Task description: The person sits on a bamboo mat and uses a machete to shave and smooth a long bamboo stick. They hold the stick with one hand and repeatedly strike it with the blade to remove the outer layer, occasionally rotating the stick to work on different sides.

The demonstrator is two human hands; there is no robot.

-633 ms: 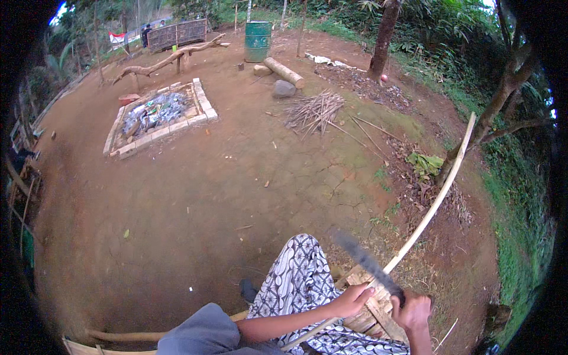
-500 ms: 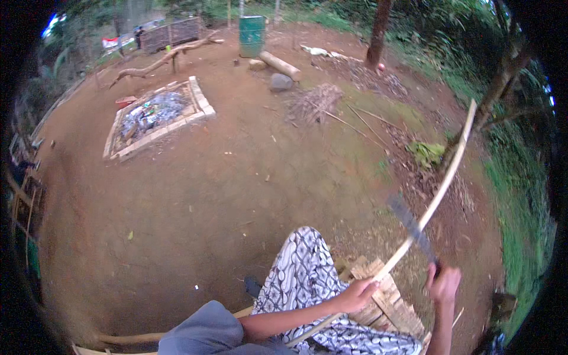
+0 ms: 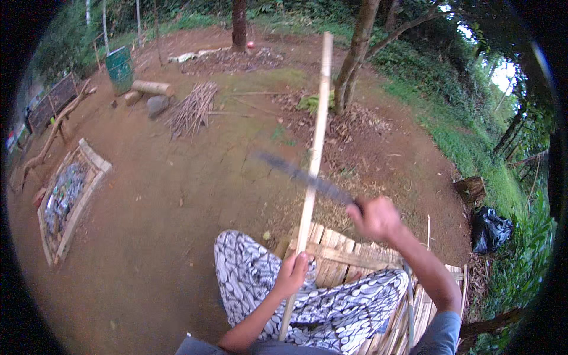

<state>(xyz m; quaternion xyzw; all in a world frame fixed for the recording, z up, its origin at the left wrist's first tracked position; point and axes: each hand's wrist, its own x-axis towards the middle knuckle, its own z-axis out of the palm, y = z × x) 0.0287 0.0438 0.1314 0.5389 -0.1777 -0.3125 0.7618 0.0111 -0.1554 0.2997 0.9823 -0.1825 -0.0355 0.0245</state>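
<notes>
My left hand (image 3: 291,273) is closed round a long pale wooden or bamboo strip (image 3: 318,139), which rises from my lap, leaning slightly right. In my right hand (image 3: 376,219) is the handle of a machete (image 3: 284,167), its dark blade blurred. The blade crosses the strip well above my left hand and points to the left; whether it cuts in or only passes against the strip I cannot tell. My legs, in black-and-white patterned trousers (image 3: 254,278), are folded under the strip's lower end.
I sit on a slatted bamboo bench (image 3: 331,260). A brick-edged fire pit (image 3: 94,155) holding ash lies left. Beyond are a green drum (image 3: 120,71), a log (image 3: 152,88), a grey stone (image 3: 157,105) and a stick pile (image 3: 192,109). A black plastic bag (image 3: 491,229) sits right near a stump (image 3: 470,188).
My view has swung to the right. The strip now stands more upright, and the machete still crosses it. Both hands keep their holds.
</notes>
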